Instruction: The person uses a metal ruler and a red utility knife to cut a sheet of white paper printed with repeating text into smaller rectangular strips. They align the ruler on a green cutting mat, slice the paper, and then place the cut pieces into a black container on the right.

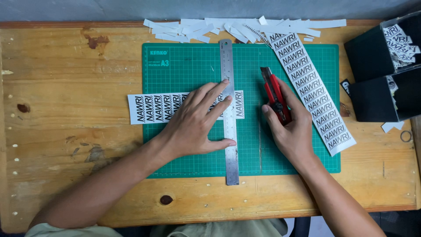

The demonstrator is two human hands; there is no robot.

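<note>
My left hand [197,123] lies flat on a white printed label strip [151,108] and presses its fingertips on a steel ruler [229,145]. The ruler stands lengthwise across the strip on a green cutting mat [184,66]. My right hand [289,127] grips a red utility knife [274,90], blade pointing away, just right of the ruler and apart from it. A short end of the strip [239,104] sticks out to the ruler's right.
A second long printed strip [313,94] lies diagonally on the mat's right side. White paper offcuts [228,28] pile along the far table edge. Two black boxes [372,79] with cut labels stand at the right. A small ring [406,136] lies near them.
</note>
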